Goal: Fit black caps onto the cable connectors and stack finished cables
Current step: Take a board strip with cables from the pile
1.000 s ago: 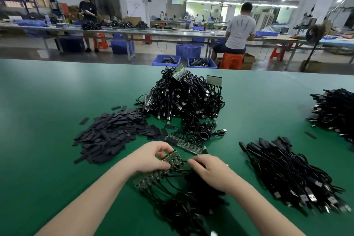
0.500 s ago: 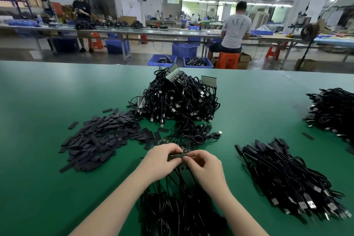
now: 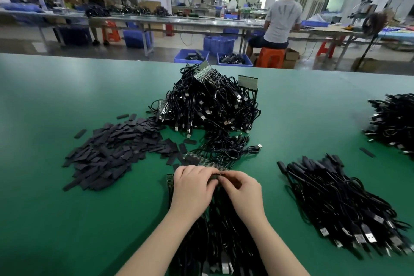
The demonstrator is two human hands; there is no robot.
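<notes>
Both my left hand and right hand are pinching a connector strip between them, its cables hanging below, caps pile off left, finished stack right.

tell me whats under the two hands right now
Under the left hand and right hand, a bundle of black cables lies on the green table. The pinched connector strip is mostly covered.

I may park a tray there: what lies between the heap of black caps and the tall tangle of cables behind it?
Hardly any gap: the head view shows the black caps spreading right up to the cable tangle, with a few stray caps on the green table.
</notes>
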